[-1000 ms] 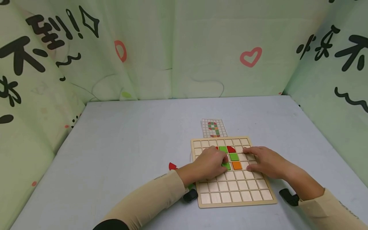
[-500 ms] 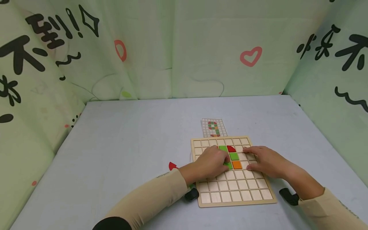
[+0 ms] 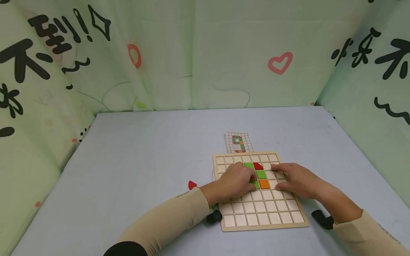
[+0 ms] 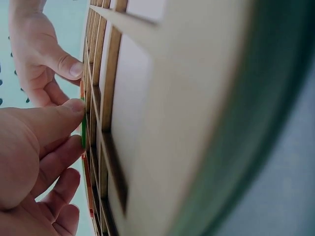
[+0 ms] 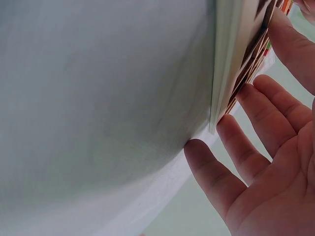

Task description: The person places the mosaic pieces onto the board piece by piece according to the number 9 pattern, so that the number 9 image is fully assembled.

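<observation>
A wooden grid board [image 3: 264, 227] lies on the table with coloured tiles in its upper cells. My left hand [image 3: 235, 182] reaches over it and pinches a green square tile [image 3: 255, 184] between thumb and finger, just left of an orange tile [image 3: 264, 184]. In the left wrist view the green tile [image 4: 83, 130] sits at the board's surface. Above are a green tile [image 3: 261, 174], another green tile [image 3: 248, 165] and a red curved tile [image 3: 258, 166]. My right hand [image 3: 299, 181] rests on the board's right side, fingers spread. Cells under the left hand are hidden.
Behind the board lies a pattern card [image 3: 228, 145] with a coloured grid figure. A loose red piece [image 3: 192, 185] lies left of the board, beside my left forearm. A dark green piece [image 3: 214, 207] shows partly beneath the left wrist. Printed curtains [image 3: 205, 71] enclose the table.
My left hand has shifted slightly right with the green tile, closer to the orange one, and now covers a red tile's edge seen before. The right hand stays in place.
</observation>
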A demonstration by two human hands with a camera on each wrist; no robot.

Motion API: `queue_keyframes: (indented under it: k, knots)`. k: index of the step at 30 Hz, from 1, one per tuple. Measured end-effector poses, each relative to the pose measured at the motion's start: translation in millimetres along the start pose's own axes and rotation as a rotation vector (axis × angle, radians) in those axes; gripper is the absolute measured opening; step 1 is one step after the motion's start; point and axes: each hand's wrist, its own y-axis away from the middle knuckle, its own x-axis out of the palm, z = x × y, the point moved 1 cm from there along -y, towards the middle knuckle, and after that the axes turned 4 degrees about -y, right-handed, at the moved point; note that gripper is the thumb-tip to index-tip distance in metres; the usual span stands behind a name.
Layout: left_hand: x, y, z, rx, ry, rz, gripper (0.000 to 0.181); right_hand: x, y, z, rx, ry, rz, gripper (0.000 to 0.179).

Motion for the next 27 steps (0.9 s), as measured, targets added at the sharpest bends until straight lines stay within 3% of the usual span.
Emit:
queue_keyframes:
  k: [10, 14, 20, 27]
  knots:
    - [-3.6, 2.0, -2.4, -0.042, -0.026, 0.017, 0.027, -0.7, 0.4, -0.9, -0.007, -0.013, -0.003, 0.066]
    - [-9.2, 6.9, -1.3, -0.04, -0.014, -0.004, 0.034, -0.1, 0.0, -1.1, -0.004, -0.01, -0.001, 0.067]
    - [-22.4, 23.7, 9.5, -0.045, 0.065, -0.045, 0.035, 0.8, 0.5, -0.6, 0.002, -0.008, 0.003, 0.068]
    - [-39.2, 50.3, 26.1, -0.102, 0.173, -0.158, 0.028, 1.2, 0.1, 0.3, 0.002, -0.004, -0.001, 0.068]
